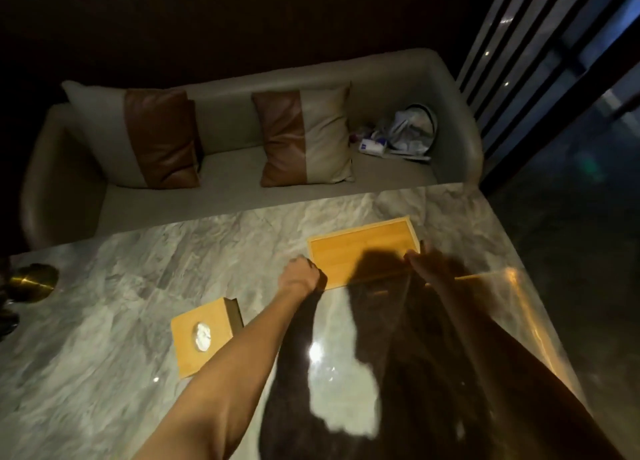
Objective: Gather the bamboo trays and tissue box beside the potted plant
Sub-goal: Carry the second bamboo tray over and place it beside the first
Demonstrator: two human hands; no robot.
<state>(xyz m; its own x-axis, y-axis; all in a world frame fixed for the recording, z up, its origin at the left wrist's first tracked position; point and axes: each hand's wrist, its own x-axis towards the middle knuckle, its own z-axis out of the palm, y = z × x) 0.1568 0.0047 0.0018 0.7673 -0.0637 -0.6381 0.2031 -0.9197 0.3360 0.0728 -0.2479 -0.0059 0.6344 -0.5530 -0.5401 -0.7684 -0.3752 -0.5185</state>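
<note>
A flat bamboo tray (360,248) lies on the marble table (138,286) right of centre. My left hand (299,274) is closed at the tray's near left corner. In shadow at the tray's near right corner, my right hand (420,264) has its fingers on the rim. A bamboo tissue box (204,335) with a round opening and white tissue stands nearer me on the left, apart from both hands. At the far left table edge sit a brass pot (33,281) and dark leaves. A thin yellow edge (474,276) shows right of my right wrist.
A grey sofa (225,168) with two brown-and-cream cushions runs behind the table. A bag and small items (405,137) lie on its right end. Dark vertical slats (519,44) stand at the upper right. The table's right edge (533,314) drops to a dark floor.
</note>
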